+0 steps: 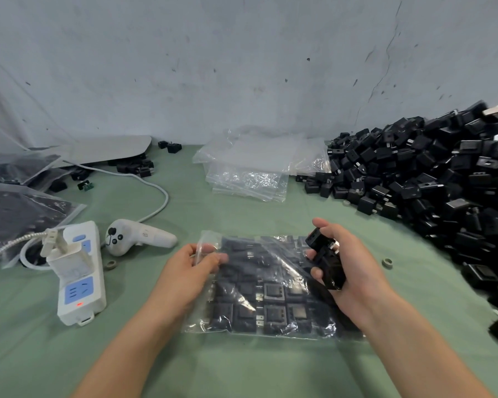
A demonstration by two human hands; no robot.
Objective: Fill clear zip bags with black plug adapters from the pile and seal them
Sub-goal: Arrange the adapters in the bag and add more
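Pinching the far left corner of the one clear zip bag (197, 317) between thumb and curled fingers of the left hand (190, 265), holding its mouth raised off the green cloth (242, 369). Gripping two, perhaps three, black plug adapters (328, 264) in the curled right hand (354, 271), hovering at the bag's far right edge, so needing to travel leftward into the mouth. Lying long axis left to right, packed in rows too glare-covered to count. Waiting far right: one pile (429, 173); beyond the bag: one stack of empty bags (250, 170)
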